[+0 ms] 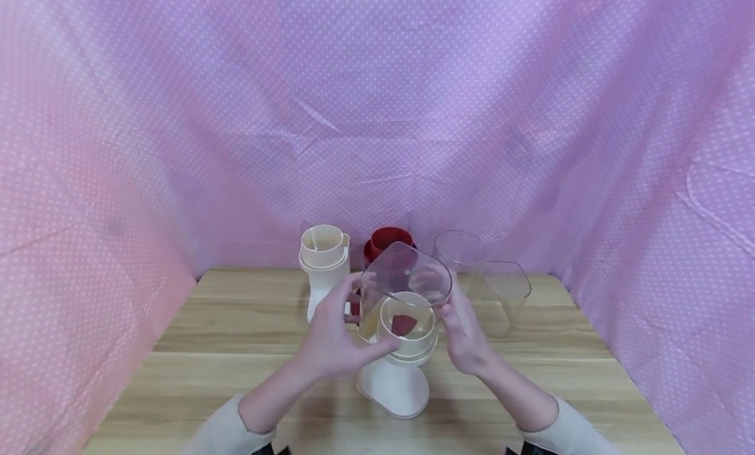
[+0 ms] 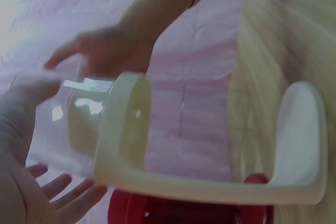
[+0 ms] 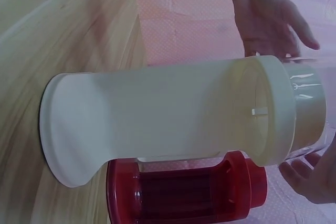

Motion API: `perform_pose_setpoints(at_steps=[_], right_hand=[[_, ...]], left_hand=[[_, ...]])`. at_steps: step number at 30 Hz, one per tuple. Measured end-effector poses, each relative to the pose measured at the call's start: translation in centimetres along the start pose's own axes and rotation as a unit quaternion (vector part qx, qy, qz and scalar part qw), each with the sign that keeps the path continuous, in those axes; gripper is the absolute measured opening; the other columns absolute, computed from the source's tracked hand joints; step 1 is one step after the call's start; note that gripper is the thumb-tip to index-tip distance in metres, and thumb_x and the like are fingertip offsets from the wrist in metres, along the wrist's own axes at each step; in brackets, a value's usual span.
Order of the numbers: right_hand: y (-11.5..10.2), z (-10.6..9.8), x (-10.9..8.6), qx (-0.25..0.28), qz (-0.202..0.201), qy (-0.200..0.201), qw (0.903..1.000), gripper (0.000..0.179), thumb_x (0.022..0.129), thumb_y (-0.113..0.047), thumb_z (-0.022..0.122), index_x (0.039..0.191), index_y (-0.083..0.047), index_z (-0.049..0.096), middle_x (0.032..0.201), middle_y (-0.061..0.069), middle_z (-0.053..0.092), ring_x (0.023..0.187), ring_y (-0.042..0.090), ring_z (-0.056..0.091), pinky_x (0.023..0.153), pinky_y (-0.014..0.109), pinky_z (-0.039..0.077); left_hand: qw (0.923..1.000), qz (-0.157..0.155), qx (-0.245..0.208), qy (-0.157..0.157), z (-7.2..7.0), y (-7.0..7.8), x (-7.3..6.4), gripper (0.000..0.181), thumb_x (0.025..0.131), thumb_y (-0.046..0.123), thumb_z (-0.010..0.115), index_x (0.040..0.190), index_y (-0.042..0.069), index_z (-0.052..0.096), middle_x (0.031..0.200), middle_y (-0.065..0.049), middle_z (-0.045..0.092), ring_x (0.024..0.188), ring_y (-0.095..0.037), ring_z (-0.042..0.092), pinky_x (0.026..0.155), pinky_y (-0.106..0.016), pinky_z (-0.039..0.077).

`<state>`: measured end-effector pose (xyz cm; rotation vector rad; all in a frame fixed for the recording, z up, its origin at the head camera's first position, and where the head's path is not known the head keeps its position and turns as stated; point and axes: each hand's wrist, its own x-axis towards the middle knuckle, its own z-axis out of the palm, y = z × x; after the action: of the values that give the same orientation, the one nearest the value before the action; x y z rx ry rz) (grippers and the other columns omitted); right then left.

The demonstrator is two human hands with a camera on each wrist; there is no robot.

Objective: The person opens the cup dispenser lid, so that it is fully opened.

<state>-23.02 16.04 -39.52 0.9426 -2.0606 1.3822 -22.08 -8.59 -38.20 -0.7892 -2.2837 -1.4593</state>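
A cream stand (image 1: pixel 398 383) with a round collar stands upright before me, its foot on the table. A clear plastic container (image 1: pixel 377 278) with a teardrop-shaped mouth is at the collar, which shows through its wall. My left hand (image 1: pixel 336 340) is at its left side, fingers spread and thumb stretched across the front of the collar. On the opposite side, my right hand (image 1: pixel 466 334) has its fingertips at the clear wall. The left wrist view shows the container (image 2: pixel 58 114) between the left thumb and spread fingers. The right hand (image 2: pixel 113 48) is blurred there.
Behind and left stands a second cream stand (image 1: pixel 324 271). A red stand (image 1: pixel 389 235) is at the back, partly hidden by the clear container. Two more clear containers (image 1: pixel 510 291) stand at the right rear. Pink dotted cloth (image 1: pixel 377 114) encloses the wooden table (image 1: pixel 236 350).
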Motion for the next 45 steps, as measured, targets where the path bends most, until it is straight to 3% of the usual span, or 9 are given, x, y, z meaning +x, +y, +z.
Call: perform_pose_setpoints(at_steps=[5, 8, 10, 15, 23, 31, 35, 39, 45], right_hand=[[-0.8, -0.7, -1.1, -0.016, 0.015, 0.04, 0.999, 0.052, 0.114, -0.034, 0.03, 0.154, -0.002, 0.043, 0.139, 0.013, 0.061, 0.127, 0.009, 0.056, 0.102, 0.025, 0.052], [-1.2, -0.8, -1.5, -0.015, 0.017, 0.032, 0.9992, 0.045, 0.112, -0.019, 0.033, 0.151, -0.002, 0.046, 0.133, 0.012, 0.062, 0.122, 0.011, 0.058, 0.098, 0.028, 0.056], [-1.4, -0.8, -1.6, -0.01, 0.017, 0.017, 0.9997, 0.044, 0.11, -0.012, 0.035, 0.151, -0.003, 0.045, 0.134, 0.014, 0.062, 0.12, 0.012, 0.059, 0.095, 0.031, 0.057], [-1.5, -0.4, -1.6, -0.006, 0.022, -0.002, 0.9997, 0.044, 0.11, -0.01, 0.036, 0.153, -0.006, 0.042, 0.141, 0.016, 0.06, 0.122, 0.013, 0.059, 0.093, 0.033, 0.057], [-0.7, 1.5, -1.2, 0.012, 0.003, 0.005, 0.9999, 0.049, 0.115, -0.031, 0.036, 0.159, -0.01, 0.036, 0.142, 0.015, 0.061, 0.132, 0.018, 0.06, 0.111, 0.032, 0.052], [-0.3, 1.9, -0.4, 0.027, -0.001, 0.024, 0.9993, 0.06, 0.114, -0.048, 0.03, 0.158, -0.008, 0.039, 0.136, 0.017, 0.063, 0.131, 0.017, 0.06, 0.113, 0.032, 0.05], [-0.3, 1.4, -0.7, 0.026, -0.001, 0.028, 0.9993, 0.058, 0.114, -0.045, 0.03, 0.157, -0.007, 0.039, 0.139, 0.019, 0.061, 0.129, 0.016, 0.062, 0.11, 0.032, 0.053], [-0.5, 0.9, -1.1, 0.007, 0.002, 0.031, 0.9995, 0.053, 0.114, -0.038, 0.032, 0.155, -0.006, 0.042, 0.141, 0.018, 0.06, 0.128, 0.015, 0.062, 0.103, 0.033, 0.056], [-0.7, 0.7, -1.3, -0.017, 0.0, 0.016, 0.9997, 0.049, 0.114, -0.033, 0.034, 0.155, -0.007, 0.041, 0.141, 0.016, 0.061, 0.128, 0.016, 0.062, 0.104, 0.034, 0.055]], left_hand=[[0.9955, 0.025, -0.049, -0.077, -1.7, -1.1, 1.9, 0.103, 0.068, 0.025, 0.1, 0.156, 0.018, 0.047, 0.149, -0.005, 0.062, 0.127, -0.029, 0.067, 0.098, -0.043, 0.063], [0.992, 0.027, -0.07, -0.102, -2.1, -1.3, 2.5, 0.098, 0.072, 0.021, 0.098, 0.156, 0.02, 0.048, 0.159, -0.002, 0.057, 0.14, -0.03, 0.06, 0.102, -0.048, 0.061], [0.9912, 0.027, -0.07, -0.108, -2.1, -1.3, 2.6, 0.095, 0.073, 0.021, 0.097, 0.155, 0.02, 0.049, 0.16, 0.0, 0.056, 0.138, -0.028, 0.06, 0.099, -0.046, 0.063], [0.9932, 0.017, -0.067, -0.094, -1.8, -1.1, 2.4, 0.095, 0.073, 0.022, 0.097, 0.155, 0.017, 0.051, 0.156, -0.003, 0.059, 0.123, -0.024, 0.065, 0.091, -0.039, 0.065], [0.9968, -0.039, -0.065, -0.025, -0.6, -0.3, 0.2, 0.1, 0.068, 0.028, 0.102, 0.153, 0.028, 0.049, 0.134, 0.002, 0.067, 0.12, -0.02, 0.066, 0.09, -0.036, 0.064], [0.9975, -0.023, -0.05, 0.044, 1.1, 0.2, -0.6, 0.104, 0.065, 0.033, 0.104, 0.153, 0.026, 0.047, 0.14, 0.004, 0.063, 0.112, -0.018, 0.067, 0.083, -0.032, 0.062], [0.9986, 0.002, -0.047, 0.022, 1.1, -0.7, -0.5, 0.117, 0.062, 0.032, 0.105, 0.159, 0.024, 0.04, 0.15, 0.001, 0.057, 0.122, -0.021, 0.065, 0.094, -0.032, 0.061], [0.9974, 0.021, -0.06, -0.032, 0.7, -2.1, -0.3, 0.121, 0.064, 0.026, 0.104, 0.162, 0.023, 0.035, 0.156, -0.004, 0.056, 0.134, -0.023, 0.062, 0.107, -0.03, 0.056], [0.9954, 0.021, -0.079, -0.05, 0.9, -2.9, -0.2, 0.113, 0.067, 0.023, 0.103, 0.159, 0.02, 0.038, 0.144, -0.007, 0.066, 0.129, -0.02, 0.066, 0.103, -0.03, 0.058]])
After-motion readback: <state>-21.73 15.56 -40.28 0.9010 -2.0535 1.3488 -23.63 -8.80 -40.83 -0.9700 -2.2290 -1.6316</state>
